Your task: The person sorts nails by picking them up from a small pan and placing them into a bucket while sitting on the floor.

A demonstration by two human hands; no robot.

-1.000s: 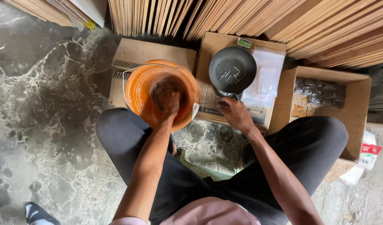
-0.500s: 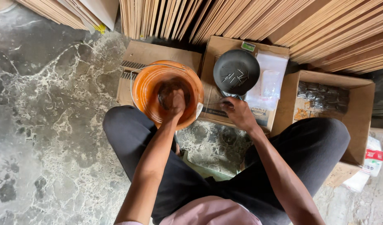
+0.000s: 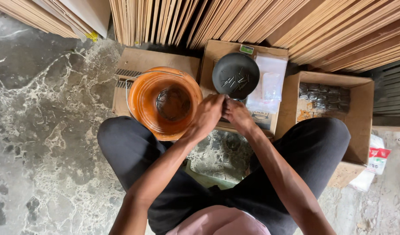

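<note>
Nails sit heaped in the bottom of the orange bucket [image 3: 165,103], and our left hand [image 3: 208,114], which a second ago was down among them, has come out and across to meet our right hand [image 3: 237,114] just below the black pan [image 3: 235,75]. Both hands are curled with fingertips touching; whether they pinch any nails between them we cannot tell (the fingers hide it). So the grab from the bucket looks finished, with the hands now working beside the pan. Outward we count one bucket, one pan with roughly a dozen loose nails, three cardboard boxes, the right one [image 3: 334,102] holding packed bags, and a few clear plastic bags [image 3: 269,82].
</note>
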